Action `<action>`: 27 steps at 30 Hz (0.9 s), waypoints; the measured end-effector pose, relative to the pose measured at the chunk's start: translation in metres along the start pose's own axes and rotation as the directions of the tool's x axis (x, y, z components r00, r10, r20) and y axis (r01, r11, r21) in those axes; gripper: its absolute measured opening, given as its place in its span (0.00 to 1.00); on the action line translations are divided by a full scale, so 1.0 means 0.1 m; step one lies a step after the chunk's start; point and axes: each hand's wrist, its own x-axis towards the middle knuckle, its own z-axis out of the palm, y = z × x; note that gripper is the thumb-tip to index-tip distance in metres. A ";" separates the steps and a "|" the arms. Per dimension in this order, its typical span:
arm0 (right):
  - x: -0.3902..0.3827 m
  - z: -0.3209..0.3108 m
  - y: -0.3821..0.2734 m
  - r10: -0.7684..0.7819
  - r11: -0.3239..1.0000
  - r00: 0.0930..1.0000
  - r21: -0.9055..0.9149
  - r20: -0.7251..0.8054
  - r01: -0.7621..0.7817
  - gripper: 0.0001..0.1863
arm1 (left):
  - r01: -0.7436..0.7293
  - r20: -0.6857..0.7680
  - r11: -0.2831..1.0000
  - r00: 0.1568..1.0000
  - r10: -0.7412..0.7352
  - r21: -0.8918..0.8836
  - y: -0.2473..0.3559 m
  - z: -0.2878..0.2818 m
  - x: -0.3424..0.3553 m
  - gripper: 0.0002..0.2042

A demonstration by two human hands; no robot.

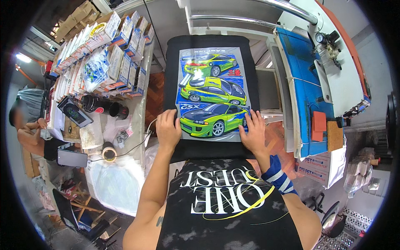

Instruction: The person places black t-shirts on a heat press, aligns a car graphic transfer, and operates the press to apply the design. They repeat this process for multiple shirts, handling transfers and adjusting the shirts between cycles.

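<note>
Bracketing the car-printed sheet [212, 93], upper centre of frame, with left hand [167, 129], fingers nearly together, and right hand [255, 132], fingers loosely spread; already laid flat on black fabric [171, 75]; bonded or not, hard to tell.

My black, white-lettered tank top [229, 208] is cut off below, my left hand [168, 128] and right hand [253, 132] hide parts of the black cloth printed with green cars [213, 96], and the round dial gauge [320, 38] is too small to read.
</note>
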 end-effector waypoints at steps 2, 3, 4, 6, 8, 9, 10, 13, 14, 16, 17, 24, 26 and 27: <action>0.03 0.00 0.02 -0.006 1.000 1.000 0.003 -0.005 0.006 0.29 | -0.213 0.076 0.977 0.974 0.212 0.007 -0.03 -0.01 0.01 0.20; 0.05 -0.01 0.02 -0.013 1.000 1.000 0.007 -0.012 0.013 0.29 | -0.303 0.120 0.953 0.946 0.300 0.008 -0.05 0.00 0.01 0.21; 0.07 0.00 0.02 -0.017 1.000 0.999 0.010 -0.034 0.017 0.28 | -0.291 0.186 0.956 0.938 0.291 -0.029 -0.07 0.03 0.03 0.23; 0.11 0.00 0.01 -0.013 1.000 1.000 0.027 -0.021 0.014 0.28 | -0.295 0.146 0.955 0.944 0.297 -0.038 -0.12 0.09 0.07 0.23; 0.15 0.01 0.00 -0.002 0.999 1.000 0.040 -0.024 0.002 0.28 | -0.292 0.147 0.955 0.944 0.295 -0.043 -0.16 0.14 0.12 0.23; 0.17 0.02 0.00 0.007 0.999 1.000 0.042 -0.028 -0.006 0.28 | -0.292 0.148 0.955 0.944 0.295 -0.045 -0.18 0.16 0.15 0.23; 0.18 0.02 -0.01 0.008 0.999 1.000 0.041 -0.024 -0.007 0.28 | -0.280 0.153 0.958 0.946 0.285 -0.052 -0.19 0.16 0.18 0.23; 0.22 0.02 -0.02 0.019 0.999 1.000 0.048 -0.018 -0.018 0.28 | -0.293 0.170 0.954 0.939 0.300 -0.065 -0.22 0.14 0.27 0.23; 0.24 0.01 -0.01 0.024 0.997 1.000 0.068 -0.021 -0.022 0.29 | -0.287 0.177 0.955 0.939 0.297 -0.079 -0.22 0.13 0.29 0.22; 0.26 -0.01 -0.01 0.020 0.997 1.000 0.072 0.012 -0.021 0.29 | -0.272 0.178 0.956 0.941 0.289 -0.113 -0.22 0.10 0.33 0.22; 0.27 -0.02 -0.01 0.014 0.997 1.000 0.080 0.022 -0.015 0.29 | -0.272 0.185 0.954 0.939 0.291 -0.122 -0.22 0.09 0.33 0.22; 0.30 -0.11 -0.01 0.028 0.996 0.998 0.084 0.056 -0.033 0.30 | -0.228 0.160 0.951 0.951 0.263 -0.210 -0.20 0.07 0.34 0.22; 0.31 -0.12 -0.01 0.039 0.995 0.997 0.088 0.071 -0.045 0.30 | -0.224 0.161 0.952 0.952 0.260 -0.209 -0.20 0.08 0.35 0.22; 0.32 -0.12 -0.01 0.036 0.995 0.997 0.090 0.072 -0.043 0.30 | -0.235 0.153 0.950 0.951 0.268 -0.204 -0.21 0.09 0.36 0.22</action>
